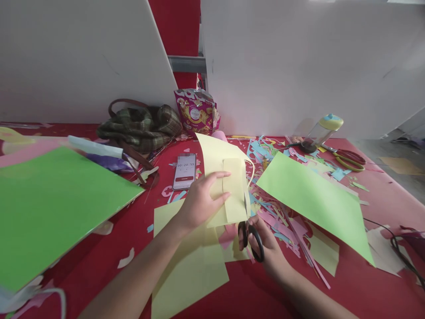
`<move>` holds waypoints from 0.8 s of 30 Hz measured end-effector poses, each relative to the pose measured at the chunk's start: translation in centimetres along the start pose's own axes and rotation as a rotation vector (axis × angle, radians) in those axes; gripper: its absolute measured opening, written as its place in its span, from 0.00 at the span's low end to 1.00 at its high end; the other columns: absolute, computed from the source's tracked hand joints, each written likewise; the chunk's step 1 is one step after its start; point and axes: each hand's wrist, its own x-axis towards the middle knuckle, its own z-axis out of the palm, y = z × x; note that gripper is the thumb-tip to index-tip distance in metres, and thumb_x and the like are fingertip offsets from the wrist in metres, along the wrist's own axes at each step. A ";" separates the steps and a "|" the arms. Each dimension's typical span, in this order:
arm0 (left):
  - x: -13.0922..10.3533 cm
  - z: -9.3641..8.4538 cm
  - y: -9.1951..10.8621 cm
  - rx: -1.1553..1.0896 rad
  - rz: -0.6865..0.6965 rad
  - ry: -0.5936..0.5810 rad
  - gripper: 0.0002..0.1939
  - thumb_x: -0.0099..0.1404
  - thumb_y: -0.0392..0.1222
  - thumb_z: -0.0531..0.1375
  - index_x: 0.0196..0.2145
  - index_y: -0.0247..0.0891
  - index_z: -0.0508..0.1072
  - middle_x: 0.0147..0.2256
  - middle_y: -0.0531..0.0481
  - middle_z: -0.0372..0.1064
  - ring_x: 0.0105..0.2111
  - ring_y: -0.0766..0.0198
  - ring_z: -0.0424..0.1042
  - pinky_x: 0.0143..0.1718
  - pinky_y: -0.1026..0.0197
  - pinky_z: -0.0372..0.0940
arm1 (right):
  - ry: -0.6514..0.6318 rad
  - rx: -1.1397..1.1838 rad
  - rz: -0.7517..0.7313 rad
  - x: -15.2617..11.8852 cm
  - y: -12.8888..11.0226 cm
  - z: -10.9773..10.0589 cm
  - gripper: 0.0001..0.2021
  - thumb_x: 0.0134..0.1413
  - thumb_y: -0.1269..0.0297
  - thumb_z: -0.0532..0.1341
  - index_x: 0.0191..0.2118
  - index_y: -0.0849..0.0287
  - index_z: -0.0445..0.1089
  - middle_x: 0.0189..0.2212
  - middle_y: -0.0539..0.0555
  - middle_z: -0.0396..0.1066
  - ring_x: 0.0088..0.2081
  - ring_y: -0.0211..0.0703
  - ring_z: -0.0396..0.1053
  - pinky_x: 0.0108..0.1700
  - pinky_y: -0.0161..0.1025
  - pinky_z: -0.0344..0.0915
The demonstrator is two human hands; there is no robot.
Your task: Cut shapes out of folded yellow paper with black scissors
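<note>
My left hand (207, 197) holds a pale yellow sheet (212, 155) and a smaller yellow rectangle (235, 190) lying on it, with thumb and index finger on the rectangle's face. The fingers of my right hand (262, 243) are in the black handles of a pair of scissors (245, 230). The scissor blades point upward at the rectangle's right edge, and a thin curved yellow strip (252, 173) hangs off the sheet there. Below my hands, more pale yellow paper (189, 274) lies on the red table (133, 283).
Green sheets (59, 204) lie left, and a light green sheet (315, 199) right. A phone (184, 172) showing a timer, a snack bag (197, 110), a plaid cloth bag (139, 124), paper scraps (282, 226), a jar (322, 133) and more scissors (348, 159) stand or lie around.
</note>
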 end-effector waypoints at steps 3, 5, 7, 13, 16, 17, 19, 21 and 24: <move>0.0 0.0 0.0 -0.003 -0.004 -0.004 0.16 0.52 0.35 0.58 0.41 0.39 0.65 0.41 0.51 0.68 0.42 0.64 0.66 0.45 0.59 0.62 | 0.002 0.001 -0.003 0.0 0.2 0.0 0.10 0.50 0.57 0.55 0.31 0.55 0.53 0.25 0.48 0.58 0.25 0.35 0.59 0.29 0.35 0.56; 0.0 0.0 0.0 -0.003 -0.005 -0.006 0.16 0.52 0.35 0.58 0.40 0.39 0.65 0.41 0.51 0.68 0.42 0.64 0.66 0.45 0.59 0.62 | 0.000 -0.006 -0.005 0.0 0.3 -0.1 0.10 0.50 0.57 0.55 0.31 0.55 0.53 0.25 0.48 0.58 0.25 0.35 0.59 0.28 0.35 0.56; 0.0 0.0 0.0 -0.005 -0.003 -0.014 0.16 0.52 0.35 0.58 0.40 0.39 0.65 0.41 0.51 0.68 0.42 0.64 0.66 0.45 0.59 0.61 | -0.001 -0.011 -0.004 0.0 0.4 -0.2 0.11 0.50 0.56 0.55 0.32 0.55 0.52 0.25 0.49 0.59 0.26 0.37 0.59 0.28 0.36 0.56; 0.0 0.1 0.0 -0.018 -0.014 -0.019 0.16 0.51 0.34 0.58 0.40 0.39 0.65 0.41 0.51 0.68 0.42 0.63 0.66 0.45 0.59 0.62 | 0.015 -0.011 0.006 0.1 0.3 -0.2 0.11 0.50 0.57 0.55 0.32 0.55 0.52 0.25 0.48 0.58 0.26 0.36 0.59 0.28 0.36 0.56; 0.0 0.1 0.0 -0.014 -0.016 -0.019 0.16 0.51 0.35 0.58 0.41 0.39 0.65 0.41 0.51 0.68 0.42 0.63 0.66 0.45 0.59 0.61 | 0.024 -0.014 0.015 0.1 0.1 0.0 0.11 0.49 0.56 0.55 0.32 0.55 0.52 0.24 0.47 0.57 0.25 0.36 0.59 0.27 0.35 0.55; 0.0 0.1 0.0 -0.011 -0.015 -0.017 0.17 0.51 0.35 0.58 0.41 0.39 0.65 0.41 0.51 0.68 0.42 0.64 0.66 0.45 0.60 0.61 | 0.028 -0.015 0.017 0.1 0.0 0.1 0.12 0.48 0.56 0.56 0.31 0.55 0.52 0.24 0.47 0.57 0.25 0.36 0.59 0.27 0.35 0.55; 0.0 0.1 0.0 -0.007 -0.012 -0.016 0.17 0.51 0.34 0.59 0.41 0.38 0.65 0.41 0.51 0.68 0.42 0.65 0.66 0.45 0.61 0.61 | 0.034 -0.017 0.019 0.1 -0.1 0.1 0.12 0.48 0.56 0.56 0.31 0.55 0.52 0.24 0.47 0.58 0.24 0.35 0.59 0.27 0.35 0.55; 0.0 0.1 0.0 -0.009 -0.013 -0.020 0.17 0.51 0.35 0.59 0.41 0.38 0.65 0.41 0.51 0.68 0.42 0.65 0.66 0.45 0.61 0.61 | 0.033 -0.019 0.021 0.1 -0.1 0.1 0.11 0.48 0.56 0.56 0.30 0.56 0.53 0.24 0.47 0.58 0.25 0.35 0.60 0.27 0.34 0.56; 0.0 0.2 0.1 -0.019 -0.018 -0.034 0.16 0.52 0.35 0.58 0.41 0.39 0.65 0.41 0.51 0.67 0.42 0.64 0.66 0.45 0.61 0.61 | 0.036 -0.011 0.014 0.1 0.0 0.0 0.12 0.48 0.56 0.56 0.31 0.56 0.53 0.24 0.48 0.59 0.26 0.37 0.61 0.28 0.35 0.56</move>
